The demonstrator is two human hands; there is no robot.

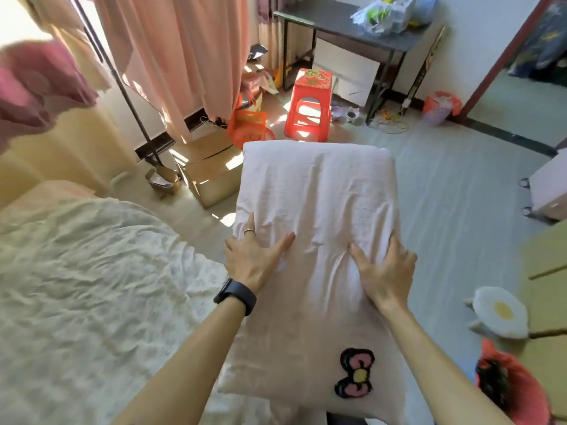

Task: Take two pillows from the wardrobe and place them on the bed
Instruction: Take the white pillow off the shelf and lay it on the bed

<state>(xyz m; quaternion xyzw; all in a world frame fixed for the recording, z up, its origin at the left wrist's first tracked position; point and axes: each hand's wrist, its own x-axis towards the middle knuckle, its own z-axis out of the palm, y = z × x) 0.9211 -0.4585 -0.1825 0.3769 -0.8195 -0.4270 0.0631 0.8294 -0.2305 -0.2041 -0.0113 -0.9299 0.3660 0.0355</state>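
Observation:
A pale pink pillow [316, 197] is held out in front of me, lengthwise, above the floor just right of the bed. My left hand [254, 256] grips its left side, thumb on top and fingers wrapped under the edge. My right hand [383, 271] grips its right side in the same way. A second pale pink piece with a pink and black bow patch [354, 377] lies under my forearms; whether it is another pillow I cannot tell. The bed [86, 286], covered in a rumpled white floral sheet, fills the lower left. The wardrobe is out of sight.
An orange plastic stool [310, 105], an orange basket [248, 124] and an open cardboard box [208, 170] stand on the floor ahead. A dark desk [343, 23] is at the back. A clothes rack [122, 87] stands left; a fried-egg slipper [500, 311] and a white cart [549, 188] are right.

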